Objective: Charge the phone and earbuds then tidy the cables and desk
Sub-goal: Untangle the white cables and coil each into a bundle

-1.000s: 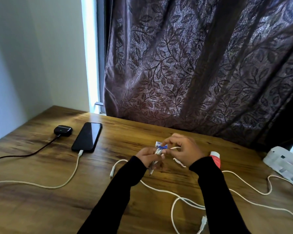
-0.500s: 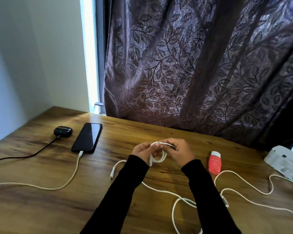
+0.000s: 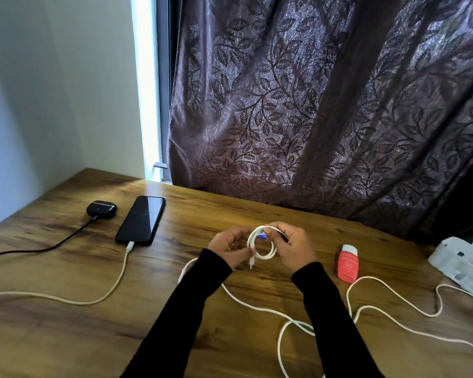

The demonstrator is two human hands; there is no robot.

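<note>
Wood-grain desk (image 3: pixel 66 336) under a dark leaf-patterned curtain (image 3: pixel 325 105). Black phone (image 3: pixel 141 219) and black earbuds case (image 3: pixel 101 209) sit plugged in at far left. Left hand (image 3: pixel 230 246) and right hand (image 3: pixel 294 245), fingers closed, pinch a small white cable coil (image 3: pixel 261 245). Risk: slack grip, coil springs open; loose white cable (image 3: pixel 393 320) may snag.

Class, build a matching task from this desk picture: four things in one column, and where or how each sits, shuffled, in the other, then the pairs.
1 phone
2 earbuds case
3 coiled white cable
4 red tube

A held between both hands
B far left, black lead plugged in
C lying right of the hands
D screen up, white cable plugged in

Pairs: 1-D, 2-B, 3-A, 4-C
</note>
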